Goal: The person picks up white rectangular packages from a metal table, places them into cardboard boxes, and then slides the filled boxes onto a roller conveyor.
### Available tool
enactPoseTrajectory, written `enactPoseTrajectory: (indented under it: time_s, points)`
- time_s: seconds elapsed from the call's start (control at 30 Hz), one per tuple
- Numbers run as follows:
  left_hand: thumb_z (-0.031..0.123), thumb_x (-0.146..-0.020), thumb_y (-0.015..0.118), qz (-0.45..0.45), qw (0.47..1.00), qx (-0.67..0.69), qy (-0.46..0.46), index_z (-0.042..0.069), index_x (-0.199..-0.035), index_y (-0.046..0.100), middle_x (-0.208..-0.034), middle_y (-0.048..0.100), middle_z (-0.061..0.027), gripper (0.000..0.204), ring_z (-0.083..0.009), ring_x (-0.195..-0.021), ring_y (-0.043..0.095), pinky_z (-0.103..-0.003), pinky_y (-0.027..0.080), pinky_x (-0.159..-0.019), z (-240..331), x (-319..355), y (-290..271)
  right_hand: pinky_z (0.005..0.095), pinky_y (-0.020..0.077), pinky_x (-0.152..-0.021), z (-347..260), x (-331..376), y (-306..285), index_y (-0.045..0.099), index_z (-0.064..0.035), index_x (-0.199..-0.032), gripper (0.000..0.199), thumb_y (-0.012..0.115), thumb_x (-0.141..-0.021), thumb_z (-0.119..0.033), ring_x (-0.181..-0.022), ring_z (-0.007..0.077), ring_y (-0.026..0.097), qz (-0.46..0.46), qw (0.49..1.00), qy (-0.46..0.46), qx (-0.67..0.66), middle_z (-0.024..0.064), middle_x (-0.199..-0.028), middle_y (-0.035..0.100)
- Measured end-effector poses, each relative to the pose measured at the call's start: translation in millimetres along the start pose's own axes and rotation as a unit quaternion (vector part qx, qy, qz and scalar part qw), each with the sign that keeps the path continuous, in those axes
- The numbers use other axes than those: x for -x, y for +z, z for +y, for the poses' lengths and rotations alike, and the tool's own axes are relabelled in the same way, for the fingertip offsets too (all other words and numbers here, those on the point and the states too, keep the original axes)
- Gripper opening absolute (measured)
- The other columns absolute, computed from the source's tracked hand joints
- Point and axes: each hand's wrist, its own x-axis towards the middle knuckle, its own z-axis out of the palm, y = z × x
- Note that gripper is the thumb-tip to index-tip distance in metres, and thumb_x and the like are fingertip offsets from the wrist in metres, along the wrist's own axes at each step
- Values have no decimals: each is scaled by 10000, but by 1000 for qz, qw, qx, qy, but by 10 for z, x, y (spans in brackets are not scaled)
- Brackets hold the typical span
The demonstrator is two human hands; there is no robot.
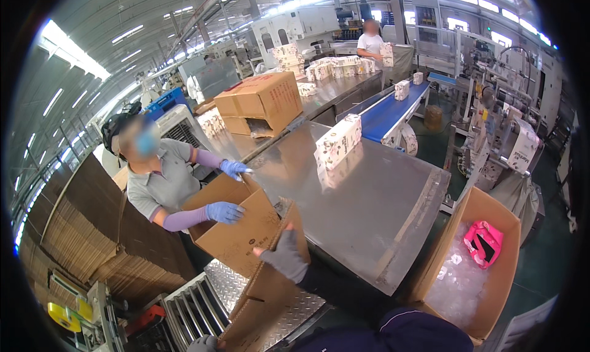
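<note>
Head view: your right hand point(283, 258) pinches the upper edge of the flattened carton point(270, 290) and your left hand point(203, 343) grips its lower corner, holding it upright over the checker-plate ramp point(224, 284), beside a co-worker's open box point(236, 226).

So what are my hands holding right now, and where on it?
Both hold a flattened cardboard box: the right hand grips its upper edge, the left hand its lower corner, partly cut off by the frame.
</note>
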Motion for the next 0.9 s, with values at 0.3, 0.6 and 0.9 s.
enactPoseTrajectory:
  time_s: [0.3, 0.6, 0.9]
  points:
    - [330, -944, 483, -108, 984, 113, -89, 47, -1001, 535, -866, 625, -211, 293, -423, -851, 606, -495, 463, -704, -793, -533, 146, 400, 264, -1115, -169, 346, -276, -71, 133, -1436, 1121, 721, -764, -292, -1375, 377, 251, 13, 997, -64, 29, 325, -1488, 137]
    - [222, -862, 516, -147, 981, -11, -123, 4, -840, 675, -825, 673, -203, 271, -411, -809, 644, -452, 521, -699, -1028, -1455, 422, 459, 304, -1083, -708, 435, -875, 61, 135, -1446, 1102, 627, -771, -526, -1352, 505, 253, -396, 795, -135, 440, 400, -1479, 97]
    - [413, -839, 585, -216, 945, -127, -210, -2, -1181, 611, -844, 697, -173, 538, -330, -799, 695, -499, 539, -699, 155, -1500, 1957, 384, 314, -1087, -623, 334, -814, 243, 34, -1463, 976, 575, -837, -637, -1315, 391, 390, -750, 546, -108, 356, 303, -1429, 348]
